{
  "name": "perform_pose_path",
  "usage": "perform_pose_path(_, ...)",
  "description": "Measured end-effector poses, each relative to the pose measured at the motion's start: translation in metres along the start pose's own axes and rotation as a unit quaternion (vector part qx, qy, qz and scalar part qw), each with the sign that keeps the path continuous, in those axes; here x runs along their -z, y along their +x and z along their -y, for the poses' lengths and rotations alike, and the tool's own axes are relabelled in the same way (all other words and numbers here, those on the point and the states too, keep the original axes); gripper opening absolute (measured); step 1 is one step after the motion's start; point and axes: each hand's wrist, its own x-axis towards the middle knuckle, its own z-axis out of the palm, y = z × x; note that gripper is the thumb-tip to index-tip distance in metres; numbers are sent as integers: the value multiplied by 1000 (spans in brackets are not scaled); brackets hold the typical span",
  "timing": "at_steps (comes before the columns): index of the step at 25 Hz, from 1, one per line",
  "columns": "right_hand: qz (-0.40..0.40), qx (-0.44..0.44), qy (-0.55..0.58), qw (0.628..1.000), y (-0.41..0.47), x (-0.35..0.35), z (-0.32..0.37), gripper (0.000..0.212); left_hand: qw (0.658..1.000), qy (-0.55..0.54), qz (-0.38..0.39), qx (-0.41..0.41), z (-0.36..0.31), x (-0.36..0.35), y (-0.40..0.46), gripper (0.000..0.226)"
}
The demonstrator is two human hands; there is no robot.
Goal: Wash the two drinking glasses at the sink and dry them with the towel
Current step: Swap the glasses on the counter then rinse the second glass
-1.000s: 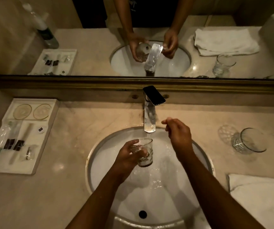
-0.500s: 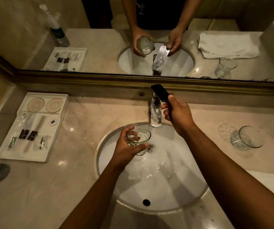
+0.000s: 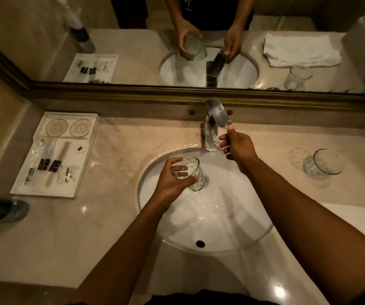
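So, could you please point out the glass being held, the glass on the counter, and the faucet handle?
held glass [image 3: 191, 176]: head view, on its side wall below the rim.
counter glass [image 3: 322, 165]: head view, on its side wall.
faucet handle [image 3: 220, 116]: head view, on the lever's flat top.

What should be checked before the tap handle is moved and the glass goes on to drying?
1. Left hand has a firm grip on the glass: ok, fingers curled round it.
2. Glass is over the sink basin: ok.
3. Right hand is on the tap handle: ok, fingers touch its end.
4. Water is off: cannot tell.
5. Second glass stands safely on the counter: ok, clear of the edge.
6. Towel is within reach: ok, at the right edge.
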Motion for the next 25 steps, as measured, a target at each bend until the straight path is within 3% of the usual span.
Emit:
perform_pose_path(3, 93, -6, -30, 995, -40, -8, -43, 45, 1000, -13, -5, 22, 4, -1, -19, 55)
perform_pose_path(6, 175, -40, 34, 983, -94, -12, -96, 31, 997, -42, -13, 62, 24, -10, -41, 36)
perform_pose_path(8, 207, -26, 29, 978, -116, -15, -113, 41, 994, -75, -12, 83, 35, -12, -54, 42)
perform_pose_path(11, 181, 22, -61, 981, -136, -12, -125, 68, 989, -91, 20, 113, 43, -15, -69, 47)
perform_pose_path(13, 138, 35, -85, 986, -144, -1, -132, 68, 993, -33, 40, 103, 43, -28, -78, 32)
perform_pose_path(17, 110, 29, -78, 990, -151, 29, -135, 61, 987, 156, 26, -7, 33, -49, -83, 18)
perform_pose_path(21, 91, 32, -75, 992, -158, 49, -146, 59, 987, 106, 112, 47, 21, -68, -91, 15)
perform_pose_path(25, 79, 51, -162, 982, -157, 94, -166, 52, 990, 63, 85, 96, 20, -106, -97, 15)
